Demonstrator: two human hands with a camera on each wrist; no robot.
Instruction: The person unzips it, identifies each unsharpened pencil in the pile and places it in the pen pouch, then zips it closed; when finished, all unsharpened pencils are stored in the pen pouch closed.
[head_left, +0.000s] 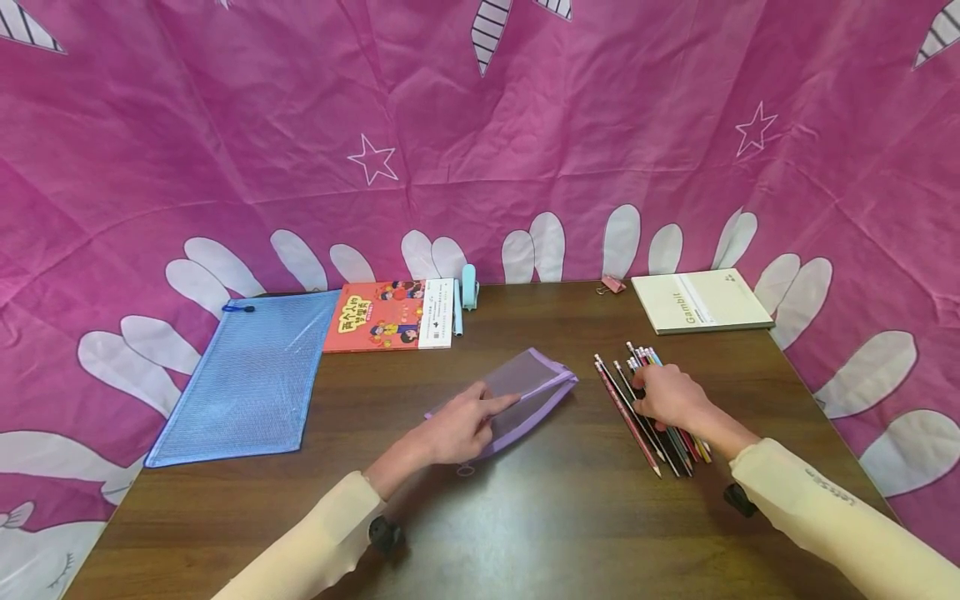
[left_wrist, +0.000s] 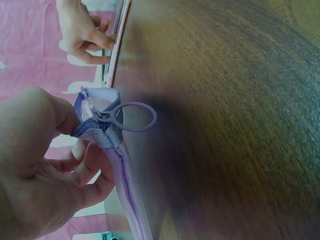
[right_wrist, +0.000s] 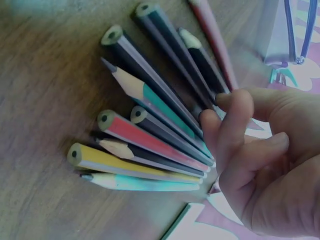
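Note:
A purple mesh zip pouch [head_left: 536,396] is in my left hand [head_left: 461,423], which grips it near one end with the thumb and curled fingers. Its zipper pull, a purple ring [left_wrist: 136,117], hangs clear of the fingers in the left wrist view. Over a loose bundle of pencils [head_left: 626,408], my right hand [head_left: 675,398] curls its fingers down. In the right wrist view its fingertips [right_wrist: 209,120] close about a black striped pencil [right_wrist: 172,55]. Several others, among them a red pencil [right_wrist: 145,137] and a yellow pencil [right_wrist: 125,162], fan out beside it, some sharpened and some blunt.
On the left of the wooden table [head_left: 480,533] lies a blue mesh zip folder [head_left: 243,379]. Toward the back are a red illustrated book [head_left: 371,317], a light blue pen [head_left: 457,308], a light blue stapler [head_left: 469,287], a pink binder clip [head_left: 613,284] and a cream notebook [head_left: 697,300].

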